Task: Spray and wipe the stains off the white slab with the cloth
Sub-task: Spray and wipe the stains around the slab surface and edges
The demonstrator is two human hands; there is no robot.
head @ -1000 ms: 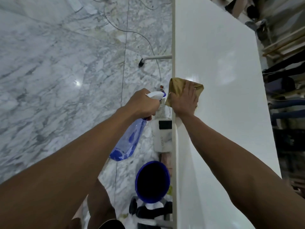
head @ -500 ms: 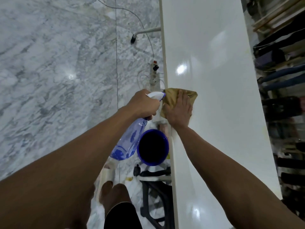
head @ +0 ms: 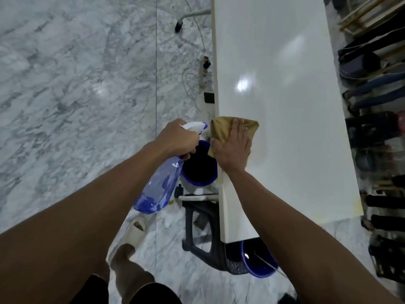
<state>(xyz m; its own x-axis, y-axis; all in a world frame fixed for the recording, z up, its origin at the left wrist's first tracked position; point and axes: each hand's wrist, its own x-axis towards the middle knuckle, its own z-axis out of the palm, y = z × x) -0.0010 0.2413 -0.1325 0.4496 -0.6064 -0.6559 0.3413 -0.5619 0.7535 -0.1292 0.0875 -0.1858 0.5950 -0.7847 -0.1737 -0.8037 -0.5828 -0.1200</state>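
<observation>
Pressure is applied to the crumpled tan cloth (head: 225,128) by the right hand (head: 233,150), laid flat with fingers extended, at the left edge of the long, glossy white slab (head: 285,106), evidently so that the smooth surface can be rubbed. The translucent blue plastic spray bottle (head: 160,185) is gripped round its neck by the left hand (head: 177,139), fingers curled, and held off the slab beside the cloth, presumably ready for spraying. Faint yellowish staining (head: 350,205) is seen near the slab's nearer right corner. A round blue bucket (head: 199,165) stands below on veined grey marble flooring (head: 76,84).

Glossy white slab (head: 285,128) with tan cloth (head: 223,128) flat at its left edge.
</observation>
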